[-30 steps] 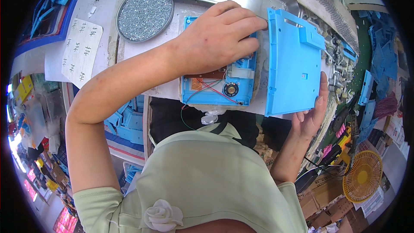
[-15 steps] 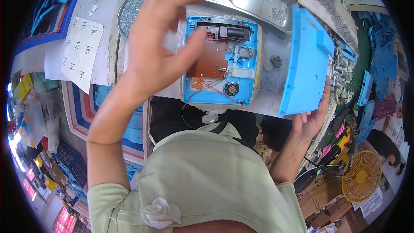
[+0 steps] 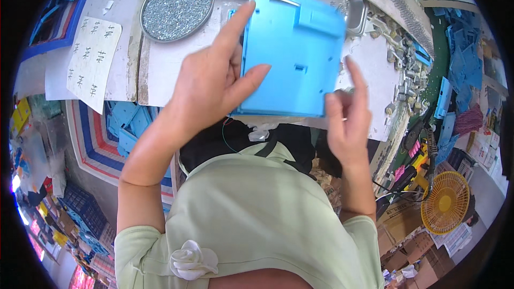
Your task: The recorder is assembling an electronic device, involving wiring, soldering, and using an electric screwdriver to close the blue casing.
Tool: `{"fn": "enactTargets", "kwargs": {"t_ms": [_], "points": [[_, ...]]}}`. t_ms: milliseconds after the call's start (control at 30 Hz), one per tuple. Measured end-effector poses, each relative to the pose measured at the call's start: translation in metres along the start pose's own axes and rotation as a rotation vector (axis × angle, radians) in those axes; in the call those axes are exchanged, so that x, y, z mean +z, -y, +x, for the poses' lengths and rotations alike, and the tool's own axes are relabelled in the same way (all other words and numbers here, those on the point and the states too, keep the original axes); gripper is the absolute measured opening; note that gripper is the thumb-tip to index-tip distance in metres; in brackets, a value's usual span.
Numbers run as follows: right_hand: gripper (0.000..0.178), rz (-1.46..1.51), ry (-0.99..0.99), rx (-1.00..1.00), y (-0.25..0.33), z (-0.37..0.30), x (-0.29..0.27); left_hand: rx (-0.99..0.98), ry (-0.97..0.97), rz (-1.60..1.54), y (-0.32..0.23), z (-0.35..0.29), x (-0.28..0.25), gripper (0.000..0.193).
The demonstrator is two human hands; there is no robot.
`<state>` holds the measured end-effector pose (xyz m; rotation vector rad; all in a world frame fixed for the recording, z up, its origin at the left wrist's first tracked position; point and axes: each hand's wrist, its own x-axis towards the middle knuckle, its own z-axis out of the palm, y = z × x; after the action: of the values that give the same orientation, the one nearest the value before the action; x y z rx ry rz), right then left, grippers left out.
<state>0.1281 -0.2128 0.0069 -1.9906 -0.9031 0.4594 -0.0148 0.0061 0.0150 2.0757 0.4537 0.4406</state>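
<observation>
Here, left grip [image 3: 205, 81] and right grip [image 3: 350, 123] splayed at edges of blue panel [image 3: 289, 85], hold unclear.

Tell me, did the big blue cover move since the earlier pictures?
Yes. The blue cover moved to the left: it is now much closer to the round dish of small metal bits.

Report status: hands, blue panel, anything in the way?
Left hand at left edge of blue panel, right hand by lower right corner. Far side hidden. Green wire trails below, possible snag.
</observation>
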Motion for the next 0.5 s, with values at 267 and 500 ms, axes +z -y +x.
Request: {"fn": "enactTargets", "kwargs": {"t_ms": [267,500], "points": [[0.049,-0.053,0.081,0.037,-0.005,0.006,0.016,0.031,-0.005,0.11,0.015,0.002,0.006,0.066],[0.043,-0.2,0.157,-0.177,-0.004,0.02,0.015,-0.045,-0.069,0.117,0.016,-0.022,0.005,0.059]]}}
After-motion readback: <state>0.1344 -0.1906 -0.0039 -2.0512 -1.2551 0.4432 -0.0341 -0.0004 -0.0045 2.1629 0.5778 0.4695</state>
